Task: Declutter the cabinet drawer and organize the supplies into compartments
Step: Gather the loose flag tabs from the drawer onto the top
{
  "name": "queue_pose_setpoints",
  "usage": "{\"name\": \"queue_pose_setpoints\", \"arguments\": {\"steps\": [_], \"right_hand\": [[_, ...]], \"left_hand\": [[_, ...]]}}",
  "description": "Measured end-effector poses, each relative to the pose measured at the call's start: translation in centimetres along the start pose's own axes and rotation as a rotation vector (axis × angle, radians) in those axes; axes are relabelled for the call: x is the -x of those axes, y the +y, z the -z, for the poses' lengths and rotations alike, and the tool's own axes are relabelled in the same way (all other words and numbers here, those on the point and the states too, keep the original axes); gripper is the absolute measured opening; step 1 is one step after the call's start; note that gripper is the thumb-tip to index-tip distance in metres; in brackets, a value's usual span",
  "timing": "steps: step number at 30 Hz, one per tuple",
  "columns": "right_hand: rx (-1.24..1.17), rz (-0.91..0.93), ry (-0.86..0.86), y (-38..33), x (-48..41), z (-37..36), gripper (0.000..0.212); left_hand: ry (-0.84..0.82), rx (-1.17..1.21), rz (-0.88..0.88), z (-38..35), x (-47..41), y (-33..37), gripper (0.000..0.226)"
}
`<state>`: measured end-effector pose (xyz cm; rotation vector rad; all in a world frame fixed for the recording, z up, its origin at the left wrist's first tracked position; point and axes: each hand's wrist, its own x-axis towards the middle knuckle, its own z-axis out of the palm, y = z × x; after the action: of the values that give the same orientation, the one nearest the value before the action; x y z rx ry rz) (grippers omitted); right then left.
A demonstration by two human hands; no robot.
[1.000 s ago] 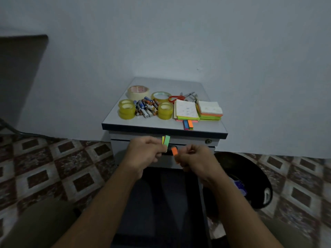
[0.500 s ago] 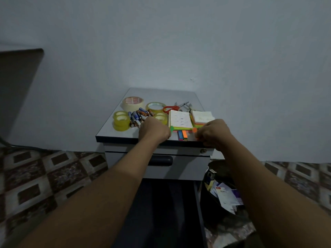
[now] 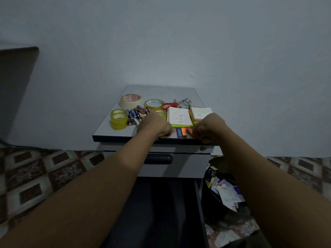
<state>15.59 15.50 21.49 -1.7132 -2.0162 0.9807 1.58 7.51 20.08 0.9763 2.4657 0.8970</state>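
Observation:
Both hands rest at the front edge of the grey cabinet top (image 3: 114, 130). My left hand (image 3: 155, 125) lies curled over small green and orange sticky flags (image 3: 172, 131). My right hand (image 3: 208, 127) pinches an orange sticky flag (image 3: 195, 136) at the edge. Between the hands lie blue, orange and dark flag strips (image 3: 181, 132). Behind them sit two sticky note pads (image 3: 180, 116), a pile of batteries (image 3: 137, 113), yellow tape rolls (image 3: 118, 119), a cream tape roll (image 3: 130, 101) and red scissors (image 3: 170, 105). A dark open drawer (image 3: 157, 208) extends below.
A shut grey drawer front with a dark handle (image 3: 158, 158) sits under the top, a keyhole (image 3: 203, 148) at its right. A black bin (image 3: 225, 192) with papers and packets stands on the patterned tile floor to the right. A plain wall is behind.
Both hands rose from in front of the drawer up to the cabinet top, carrying the flags. Since half a second ago they have settled lower at the front edge.

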Motion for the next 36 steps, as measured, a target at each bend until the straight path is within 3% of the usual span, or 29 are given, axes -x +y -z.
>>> {"name": "queue_pose_setpoints", "arguments": {"steps": [5, 10, 29, 33, 36], "right_hand": [[-0.067, -0.016, -0.002, -0.2, 0.1, 0.1, 0.02], [-0.129, -0.023, -0.04, -0.4, 0.5, 0.1, 0.013], [-0.18, 0.059, 0.025, 0.4, 0.8, -0.9, 0.011], [-0.118, 0.222, 0.209, 1.9, 1.1, -1.4, 0.009], [-0.146, 0.349, 0.28, 3.2, 2.4, -1.8, 0.012]], "left_hand": [[-0.102, 0.2, 0.06, 0.3, -0.3, 0.2, 0.024], [-0.176, 0.336, 0.097, 0.4, -0.4, 0.4, 0.014], [-0.223, 0.332, -0.129, 1.4, 2.2, -0.8, 0.014], [-0.147, 0.269, -0.29, 2.2, 3.0, -3.0, 0.009], [-0.088, 0.265, -0.317, 2.6, 3.5, -5.1, 0.007]]}}
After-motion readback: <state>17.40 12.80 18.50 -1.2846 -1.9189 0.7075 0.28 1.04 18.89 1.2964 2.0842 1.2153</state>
